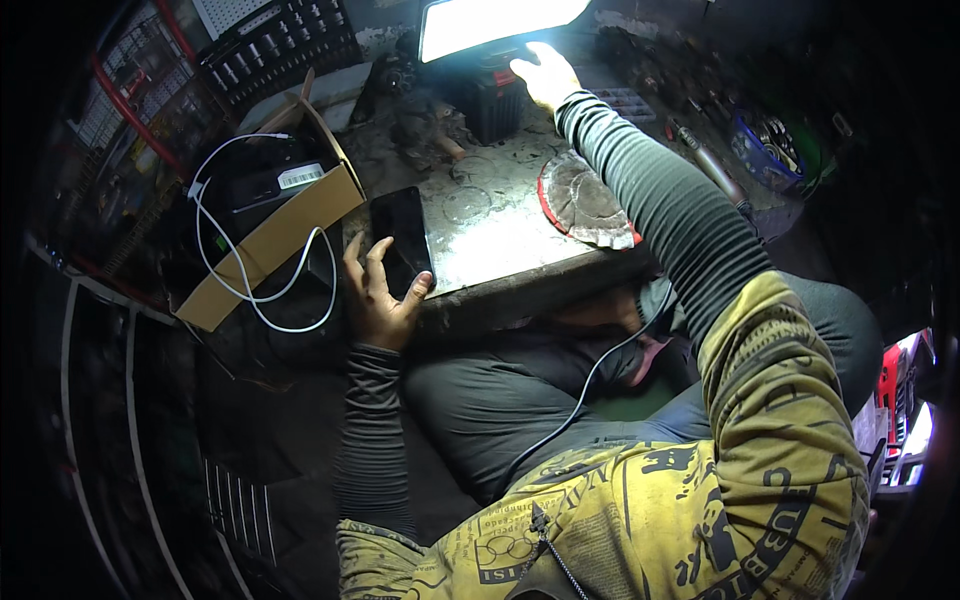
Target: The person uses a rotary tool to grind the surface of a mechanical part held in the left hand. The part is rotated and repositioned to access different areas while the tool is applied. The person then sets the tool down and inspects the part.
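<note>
My left hand [385, 295] is at the bench's front edge, fingers and thumb apart. It reaches over the lower end of a dark flat tablet [402, 225], the thumb by the lower right corner. At the far side my right hand [550, 78] grips the lower edge of a bright panel work lamp [490, 28]; the glare blurs its fingertips. Under my right forearm lies a round, grimy, red-rimmed pad [588, 205].
An open cardboard box [290, 235] stands left, a looped white cable [245, 290] hanging over it. Behind the lamp's edge is a dark case [492, 105]. A blue basket of metal parts [768, 150] and a cylindrical tool [705, 160] are on the right. Another cable [590, 385] crosses my lap.
</note>
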Motion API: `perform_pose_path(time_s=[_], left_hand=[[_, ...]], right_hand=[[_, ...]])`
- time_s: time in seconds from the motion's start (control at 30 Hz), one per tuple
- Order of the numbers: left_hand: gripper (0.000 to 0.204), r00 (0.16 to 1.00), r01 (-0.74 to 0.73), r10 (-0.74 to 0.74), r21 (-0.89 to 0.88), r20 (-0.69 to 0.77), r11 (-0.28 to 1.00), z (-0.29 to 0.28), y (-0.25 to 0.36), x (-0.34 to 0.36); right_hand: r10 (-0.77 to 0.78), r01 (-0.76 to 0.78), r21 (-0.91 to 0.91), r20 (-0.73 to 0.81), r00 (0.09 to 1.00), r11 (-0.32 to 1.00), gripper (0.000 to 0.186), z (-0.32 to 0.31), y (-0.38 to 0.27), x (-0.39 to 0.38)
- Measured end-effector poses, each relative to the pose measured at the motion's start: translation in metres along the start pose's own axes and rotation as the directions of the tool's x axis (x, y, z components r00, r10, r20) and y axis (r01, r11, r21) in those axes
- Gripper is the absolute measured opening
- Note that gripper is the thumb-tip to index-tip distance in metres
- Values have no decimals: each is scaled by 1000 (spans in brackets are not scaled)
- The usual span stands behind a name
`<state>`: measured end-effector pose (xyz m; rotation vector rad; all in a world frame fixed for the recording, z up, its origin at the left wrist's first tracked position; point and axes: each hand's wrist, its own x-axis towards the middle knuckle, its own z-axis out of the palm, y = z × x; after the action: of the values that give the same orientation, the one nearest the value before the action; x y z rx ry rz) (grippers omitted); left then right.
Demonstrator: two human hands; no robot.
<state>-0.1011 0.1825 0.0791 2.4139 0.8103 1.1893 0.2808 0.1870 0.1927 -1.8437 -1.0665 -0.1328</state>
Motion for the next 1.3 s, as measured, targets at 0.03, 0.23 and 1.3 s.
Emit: perform_pose_path(time_s=[0.03, 0.23, 1.3], left_hand=[[77, 1000, -16, 16, 16, -4, 1000, 1, -3, -2], [91, 1000, -19, 20, 63, -15, 998, 8, -8, -5], [90, 995, -100, 104, 217, -8, 971, 14, 0, -4]], right_hand=[[-47, 48, -52, 10, 999, 997, 62, 1, 2, 4], [-142, 144, -106, 29, 989, 984, 57, -2, 12, 15], [-44, 23, 128, 166, 985, 992, 35, -219, 40, -189]])
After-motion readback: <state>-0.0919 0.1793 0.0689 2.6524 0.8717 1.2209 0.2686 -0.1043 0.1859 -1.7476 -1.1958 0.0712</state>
